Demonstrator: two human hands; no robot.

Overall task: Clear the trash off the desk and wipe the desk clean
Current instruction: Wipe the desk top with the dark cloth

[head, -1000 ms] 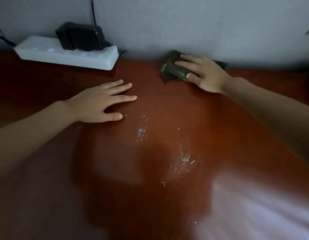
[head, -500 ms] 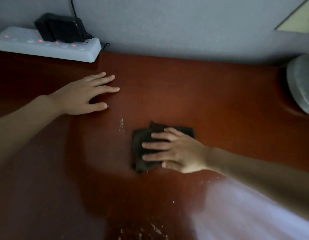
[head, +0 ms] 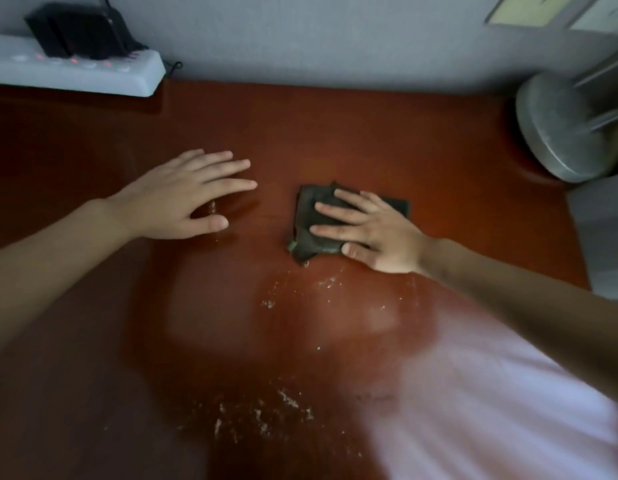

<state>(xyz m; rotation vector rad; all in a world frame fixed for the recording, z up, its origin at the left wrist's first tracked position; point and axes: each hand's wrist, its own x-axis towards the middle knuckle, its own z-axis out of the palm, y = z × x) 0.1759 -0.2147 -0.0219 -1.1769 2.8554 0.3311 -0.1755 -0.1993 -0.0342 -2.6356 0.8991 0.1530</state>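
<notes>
A dark folded cloth [head: 309,218] lies on the reddish-brown desk [head: 370,140], near its middle. My right hand [head: 373,230] presses flat on the cloth with straight, spread fingers and covers its right part. My left hand [head: 186,195] rests flat on the bare desk to the left of the cloth, fingers straight, holding nothing. Pale crumbs and dust [head: 269,303] are scattered just in front of the cloth. A larger patch of crumbs [head: 262,415] lies closer to the near edge.
A white power strip [head: 86,72] with a black adapter [head: 80,31] plugged in sits at the back left against the grey wall. A round grey lamp base [head: 560,129] stands at the right. My pale shirt [head: 491,410] fills the lower right.
My right hand dragged the cloth from the back wall toward me across the crumbs, then slid it a little back away; crumbs now trail in front of it. My left hand stayed flat.
</notes>
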